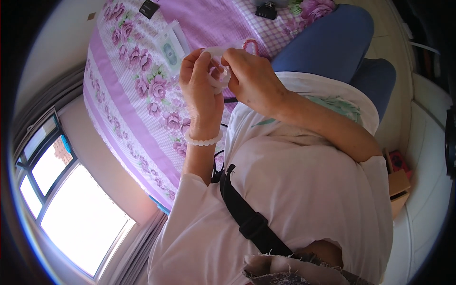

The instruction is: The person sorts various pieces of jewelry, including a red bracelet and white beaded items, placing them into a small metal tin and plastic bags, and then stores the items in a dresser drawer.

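Observation:
My left hand (200,76), with a bracelet of white round beads (203,142) on its wrist, holds a whitish translucent ring-shaped thing (218,84) between thumb and fingers. I cannot tell if it is a spool or a beaded loop. Close on its right, my right hand (249,73) has its thumb and forefinger pinched together at the ring's edge. What lies between those fingertips is hidden. Just beyond the right knuckles shows a curved strand of pink-red beads (251,45), near some clear plastic film (228,46).
A floral bedspread (156,85) lies under and beyond the hands. On it are a clear packet with a printed card (172,50), a black card (149,9) and a black clip-like item (266,11). My blue-trousered leg (320,39) is at the right; a black strap (251,222) crosses my shirt.

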Motion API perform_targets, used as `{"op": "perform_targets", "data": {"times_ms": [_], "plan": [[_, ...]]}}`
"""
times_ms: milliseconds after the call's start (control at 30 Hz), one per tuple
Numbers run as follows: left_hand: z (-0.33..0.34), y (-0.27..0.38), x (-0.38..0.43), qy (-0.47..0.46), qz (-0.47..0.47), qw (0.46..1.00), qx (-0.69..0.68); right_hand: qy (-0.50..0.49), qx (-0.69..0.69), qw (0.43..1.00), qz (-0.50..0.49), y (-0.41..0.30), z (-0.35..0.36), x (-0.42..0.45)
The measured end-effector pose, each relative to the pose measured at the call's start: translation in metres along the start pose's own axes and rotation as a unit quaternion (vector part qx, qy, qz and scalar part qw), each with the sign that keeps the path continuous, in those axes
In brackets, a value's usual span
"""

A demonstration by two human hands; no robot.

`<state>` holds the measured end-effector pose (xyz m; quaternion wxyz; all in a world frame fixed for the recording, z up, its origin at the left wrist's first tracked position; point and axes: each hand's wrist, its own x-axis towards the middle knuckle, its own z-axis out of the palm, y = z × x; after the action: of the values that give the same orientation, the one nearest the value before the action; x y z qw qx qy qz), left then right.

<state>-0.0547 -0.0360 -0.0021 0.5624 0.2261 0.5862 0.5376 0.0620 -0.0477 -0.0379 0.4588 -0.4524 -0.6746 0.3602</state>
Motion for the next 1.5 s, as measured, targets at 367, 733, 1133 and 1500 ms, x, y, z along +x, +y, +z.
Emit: {"op": "perform_targets", "data": {"times_ms": [367, 733, 1133, 1500], "plan": [[-0.024, 0.02, 0.027, -0.063, -0.097, 0.993, -0.021, -0.043, 0.104, 0.992, 0.059, -0.007, -0.004, 0.027], [-0.019, 0.018, 0.018, -0.089, -0.238, 0.934, -0.25, -0.159, 0.198, 0.954, 0.16, 0.023, -0.031, 0.025], [0.008, 0.018, -0.018, -0.113, -0.167, 0.959, -0.2, -0.053, 0.001, 0.991, 0.122, 0.01, -0.037, 0.016], [0.027, -0.012, -0.01, -0.13, -0.049, 0.95, 0.281, -0.12, 0.278, 0.932, 0.197, 0.048, -0.056, -0.011]]}}
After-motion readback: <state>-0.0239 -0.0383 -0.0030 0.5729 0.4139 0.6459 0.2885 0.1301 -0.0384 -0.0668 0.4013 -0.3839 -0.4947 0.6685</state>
